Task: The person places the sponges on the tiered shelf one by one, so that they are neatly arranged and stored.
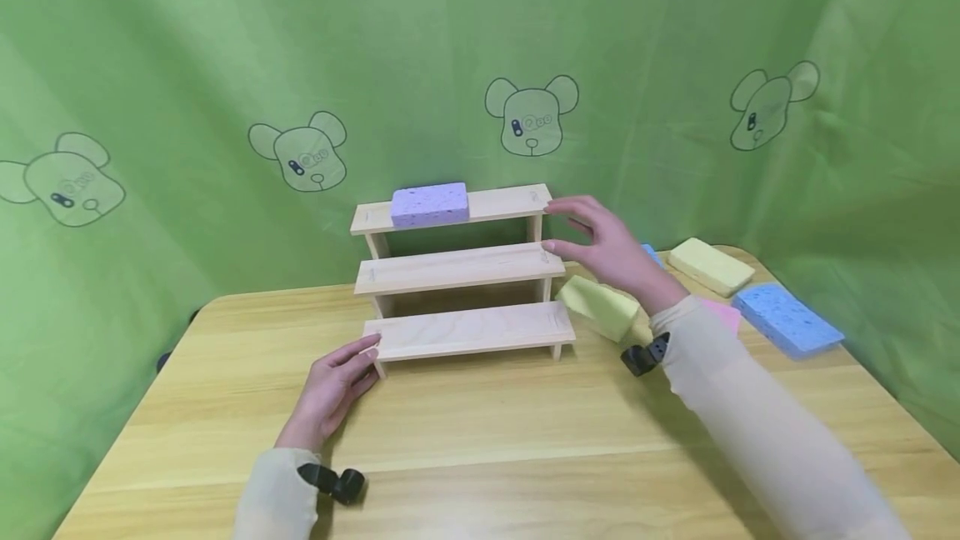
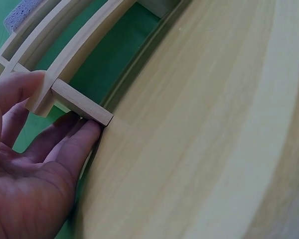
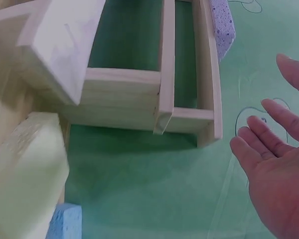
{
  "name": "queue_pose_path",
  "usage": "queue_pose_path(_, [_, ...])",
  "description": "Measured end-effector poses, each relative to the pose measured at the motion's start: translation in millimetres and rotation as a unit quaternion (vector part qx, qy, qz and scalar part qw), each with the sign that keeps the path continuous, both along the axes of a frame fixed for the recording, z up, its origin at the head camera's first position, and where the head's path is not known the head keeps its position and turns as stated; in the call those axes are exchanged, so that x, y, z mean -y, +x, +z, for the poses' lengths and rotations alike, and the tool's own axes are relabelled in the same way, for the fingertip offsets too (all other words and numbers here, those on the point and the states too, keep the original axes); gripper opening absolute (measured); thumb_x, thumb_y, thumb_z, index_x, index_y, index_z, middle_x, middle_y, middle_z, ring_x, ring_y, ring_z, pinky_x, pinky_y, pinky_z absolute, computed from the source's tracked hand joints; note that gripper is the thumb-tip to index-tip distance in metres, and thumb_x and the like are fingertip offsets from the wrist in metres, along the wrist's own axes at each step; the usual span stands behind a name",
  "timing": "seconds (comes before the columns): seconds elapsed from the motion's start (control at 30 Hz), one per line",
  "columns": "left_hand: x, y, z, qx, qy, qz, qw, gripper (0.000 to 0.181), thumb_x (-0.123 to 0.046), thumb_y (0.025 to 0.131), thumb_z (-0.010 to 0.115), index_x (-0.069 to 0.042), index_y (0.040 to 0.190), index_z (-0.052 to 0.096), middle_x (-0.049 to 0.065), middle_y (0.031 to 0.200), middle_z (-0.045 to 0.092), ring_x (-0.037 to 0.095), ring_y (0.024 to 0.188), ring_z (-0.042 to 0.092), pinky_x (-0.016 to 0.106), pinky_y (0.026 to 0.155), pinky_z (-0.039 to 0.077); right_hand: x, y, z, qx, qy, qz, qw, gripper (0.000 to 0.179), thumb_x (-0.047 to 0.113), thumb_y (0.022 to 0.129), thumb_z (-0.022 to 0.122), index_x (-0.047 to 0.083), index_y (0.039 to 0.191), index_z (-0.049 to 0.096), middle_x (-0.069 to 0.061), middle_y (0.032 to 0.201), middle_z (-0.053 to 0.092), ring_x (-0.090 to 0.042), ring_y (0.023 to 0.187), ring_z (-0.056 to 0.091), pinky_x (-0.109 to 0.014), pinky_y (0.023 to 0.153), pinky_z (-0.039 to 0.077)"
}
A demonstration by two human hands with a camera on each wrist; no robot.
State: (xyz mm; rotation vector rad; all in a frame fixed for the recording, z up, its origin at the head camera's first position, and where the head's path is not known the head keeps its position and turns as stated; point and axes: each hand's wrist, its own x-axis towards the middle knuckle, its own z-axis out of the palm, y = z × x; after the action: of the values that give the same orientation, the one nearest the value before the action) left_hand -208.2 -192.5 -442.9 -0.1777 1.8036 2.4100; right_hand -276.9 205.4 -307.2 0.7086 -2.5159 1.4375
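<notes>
A three-step wooden shelf (image 1: 468, 332) stands on the table. One purple sponge (image 1: 430, 205) lies on its top step, left of the middle. My left hand (image 1: 333, 386) grips the front left corner of the bottom step. In the left wrist view its thumb lies against the board's end, and its fingers (image 2: 82, 144) touch the leg below. My right hand (image 1: 611, 244) is beside the right ends of the upper steps, fingers spread and holding nothing. In the right wrist view, a gap shows between that hand (image 3: 279, 184) and the shelf.
Right of the shelf, a yellow sponge (image 1: 597, 307) lies tilted. Farther right are another yellow sponge (image 1: 711, 266), a blue sponge (image 1: 787, 319) and a pink piece (image 1: 722, 315) partly behind my sleeve. Green curtain (image 1: 420, 40) surrounds the table (image 1: 480, 457).
</notes>
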Motion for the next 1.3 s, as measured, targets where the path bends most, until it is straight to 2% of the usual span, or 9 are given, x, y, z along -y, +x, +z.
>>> queue_pose_path(0.07, [-0.5, -0.6, -0.3, -0.001, 0.001, -0.003, 1.0000, 0.043, 0.000, 0.093, 0.064, 0.008, 0.134, 0.053, 0.018, 0.146, 0.042, 0.023, 0.116, 0.059, 0.036, 0.099, 0.050, -8, 4.4, -3.0, 0.005, 0.009, -0.006, 0.9999, 0.055, 0.021, 0.091, 0.072, 0.006, 0.139, 0.051, -0.010, 0.144, 0.041, -0.038, 0.135, 0.036, -0.048, 0.115, 0.029])
queue_pose_path(0.17, [-0.7, -0.8, -0.3, -0.002, -0.003, -0.006, 1.0000, 0.044, -0.001, 0.092, 0.065, 0.008, 0.134, 0.053, 0.018, 0.147, 0.042, 0.022, 0.116, 0.058, 0.036, 0.099, 0.050, -18, 12.2, -6.6, 0.019, 0.025, -0.016, 0.9994, 0.056, 0.023, 0.091, 0.072, 0.008, 0.141, 0.050, -0.010, 0.145, 0.040, -0.042, 0.135, 0.036, -0.051, 0.111, 0.036])
queue_pose_path(0.3, [-0.5, -0.4, -0.7, -0.003, -0.008, -0.008, 0.9999, 0.045, -0.001, 0.092, 0.065, 0.009, 0.134, 0.052, 0.018, 0.147, 0.043, 0.023, 0.116, 0.058, 0.036, 0.099, 0.050, -27, 20.6, -10.7, 0.024, 0.036, -0.022, 0.9988, 0.058, 0.024, 0.091, 0.073, 0.008, 0.141, 0.050, -0.010, 0.146, 0.040, -0.041, 0.133, 0.038, -0.049, 0.105, 0.043])
queue_pose_path(0.43, [-0.5, -0.7, -0.4, -0.004, -0.006, -0.008, 0.9999, 0.045, -0.001, 0.092, 0.065, 0.009, 0.134, 0.052, 0.019, 0.147, 0.042, 0.023, 0.117, 0.058, 0.036, 0.099, 0.050, -36, 27.0, -13.6, 0.018, 0.043, -0.033, 0.9984, 0.059, 0.021, 0.090, 0.074, 0.007, 0.142, 0.049, -0.010, 0.146, 0.040, -0.038, 0.133, 0.039, -0.050, 0.110, 0.037])
queue_pose_path(0.6, [1.3, -0.1, 1.4, -0.001, 0.001, -0.002, 1.0000, 0.042, 0.000, 0.092, 0.065, 0.008, 0.132, 0.055, 0.019, 0.146, 0.042, 0.022, 0.114, 0.059, 0.036, 0.099, 0.050, -46, 36.9, -18.2, 0.041, 0.042, -0.036, 0.9976, 0.063, 0.021, 0.092, 0.072, 0.003, 0.145, 0.042, -0.016, 0.147, 0.037, -0.045, 0.135, 0.033, -0.055, 0.114, 0.028])
queue_pose_path(0.77, [1.9, 0.3, 1.9, -0.001, 0.003, -0.004, 1.0000, 0.040, 0.000, 0.092, 0.065, 0.006, 0.131, 0.057, 0.019, 0.146, 0.042, 0.021, 0.114, 0.060, 0.036, 0.099, 0.050, -58, 42.6, -30.0, 0.032, 0.073, -0.039, 0.9960, 0.066, 0.025, 0.094, 0.070, -0.004, 0.145, 0.039, -0.024, 0.144, 0.037, -0.048, 0.132, 0.034, -0.059, 0.111, 0.030])
queue_pose_path(0.97, [1.9, 0.2, 1.0, 0.001, -0.001, -0.005, 1.0000, 0.041, 0.000, 0.093, 0.064, 0.007, 0.132, 0.055, 0.018, 0.146, 0.042, 0.021, 0.114, 0.059, 0.035, 0.099, 0.050, -68, 45.6, -42.9, 0.021, 0.090, -0.051, 0.9944, 0.067, 0.025, 0.092, 0.072, -0.007, 0.142, 0.041, -0.026, 0.142, 0.039, -0.046, 0.131, 0.036, -0.059, 0.111, 0.030])
queue_pose_path(1.3, [1.6, 0.2, 1.3, 0.001, -0.004, -0.006, 1.0000, 0.042, -0.002, 0.093, 0.064, 0.007, 0.133, 0.054, 0.018, 0.146, 0.043, 0.021, 0.115, 0.059, 0.035, 0.099, 0.050, -73, 48.4, -60.6, 0.064, 0.167, -0.076, 0.9809, 0.080, 0.041, 0.090, 0.071, -0.005, 0.146, 0.036, -0.029, 0.149, 0.032, -0.052, 0.130, 0.034, -0.068, 0.107, 0.029])
